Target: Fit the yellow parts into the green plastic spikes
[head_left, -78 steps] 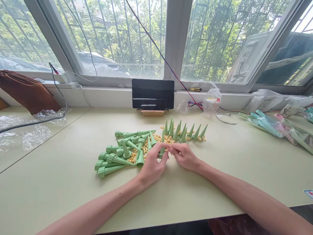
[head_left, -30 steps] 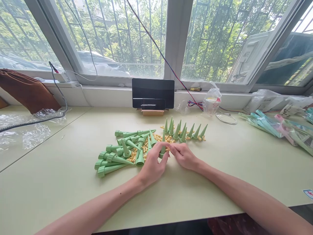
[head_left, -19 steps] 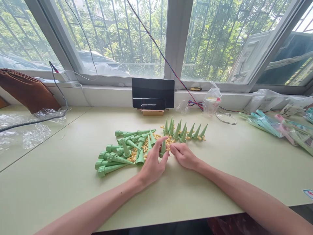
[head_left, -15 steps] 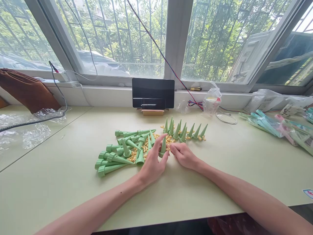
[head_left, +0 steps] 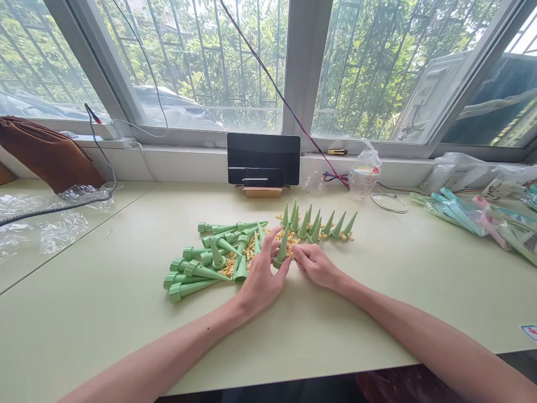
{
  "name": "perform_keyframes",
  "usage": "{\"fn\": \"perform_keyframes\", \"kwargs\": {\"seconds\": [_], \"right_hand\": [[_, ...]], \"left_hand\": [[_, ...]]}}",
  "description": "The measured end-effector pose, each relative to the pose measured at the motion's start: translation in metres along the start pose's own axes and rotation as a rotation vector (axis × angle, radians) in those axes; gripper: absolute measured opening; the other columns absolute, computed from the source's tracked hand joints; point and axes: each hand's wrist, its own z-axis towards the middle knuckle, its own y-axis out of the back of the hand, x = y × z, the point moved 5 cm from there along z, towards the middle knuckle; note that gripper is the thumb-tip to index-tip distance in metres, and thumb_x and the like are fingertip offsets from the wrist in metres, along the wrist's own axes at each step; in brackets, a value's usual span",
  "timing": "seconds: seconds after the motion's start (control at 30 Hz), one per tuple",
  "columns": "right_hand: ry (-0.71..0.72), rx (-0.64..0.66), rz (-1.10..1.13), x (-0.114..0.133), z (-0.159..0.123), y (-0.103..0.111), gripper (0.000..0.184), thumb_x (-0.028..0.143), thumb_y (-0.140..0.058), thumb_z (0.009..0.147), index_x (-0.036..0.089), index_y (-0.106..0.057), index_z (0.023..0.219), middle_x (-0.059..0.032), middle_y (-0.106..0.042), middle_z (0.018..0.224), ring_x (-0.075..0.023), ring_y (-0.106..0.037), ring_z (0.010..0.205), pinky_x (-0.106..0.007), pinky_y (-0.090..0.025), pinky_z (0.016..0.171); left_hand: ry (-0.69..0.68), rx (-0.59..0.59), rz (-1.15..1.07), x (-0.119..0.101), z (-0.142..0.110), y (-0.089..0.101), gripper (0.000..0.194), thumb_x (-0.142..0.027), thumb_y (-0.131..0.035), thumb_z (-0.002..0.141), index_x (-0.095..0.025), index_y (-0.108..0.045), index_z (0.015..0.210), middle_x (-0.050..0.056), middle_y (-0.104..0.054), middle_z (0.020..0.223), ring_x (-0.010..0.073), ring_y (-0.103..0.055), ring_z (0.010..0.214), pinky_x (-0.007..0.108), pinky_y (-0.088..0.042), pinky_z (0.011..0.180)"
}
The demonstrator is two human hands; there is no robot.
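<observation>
My left hand curls its thumb and fingers around the base of a green plastic watering spike, whose pointed tip leans up and to the right. Against its right side, my right hand is closed in a pinch on a small yellow valve piece, mostly covered by the fingers. Left of my hands lies a pile of green spikes with loose yellow valve pieces among them. Beyond my right hand, several spikes with yellow pieces at their bases stand point up.
A black tablet with a phone leans on a small cardboard stand at the sill. To its right are a bagged cup, a coiled white cable and packaged straps. A brown bag and clear plastic wrap are at left.
The spike in my left hand has tipped slightly, its point now leaning to the right. Both hands stay almost where they were.
</observation>
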Motion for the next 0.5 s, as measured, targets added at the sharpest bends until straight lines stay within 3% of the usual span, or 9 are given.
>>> {"fn": "perform_keyframes", "kwargs": {"seconds": [0.23,0.4,0.5], "right_hand": [[-0.05,0.003,0.065,-0.0025,0.0,0.0007,0.053,0.058,-0.038,0.098,0.022,-0.03,0.06,0.0056,-0.031,0.051,-0.0094,-0.027,0.047,-0.025,-0.025,0.046],[-0.072,0.004,0.1,-0.0057,0.0001,0.0005,0.054,0.058,-0.039,0.098,0.022,-0.029,0.06,0.0059,-0.03,0.05,-0.0088,-0.026,0.046,-0.025,-0.024,0.045],[-0.078,0.004,0.11,-0.0057,0.0006,0.0003,0.054,0.058,-0.04,0.098,0.022,-0.029,0.06,0.0059,-0.03,0.05,-0.0086,-0.025,0.046,-0.025,-0.024,0.044]], "left_hand": [[-0.036,0.009,0.056,0.002,0.0014,0.0001,0.052,-0.03,-0.058,0.092,-0.03,-0.04,0.14,0.008,-0.066,0.121,0.0251,-0.061,0.118,0.043,-0.048,0.1],[-0.076,0.022,0.069,-0.0001,0.0017,0.0001,0.031,-0.028,-0.057,0.092,-0.026,-0.054,0.122,0.005,-0.067,0.11,0.022,-0.064,0.106,0.038,-0.051,0.096],[-0.082,0.016,0.072,-0.0001,0.0019,0.0,0.028,-0.027,-0.056,0.092,-0.025,-0.055,0.12,0.006,-0.066,0.109,0.0211,-0.064,0.102,0.037,-0.052,0.094]]}}
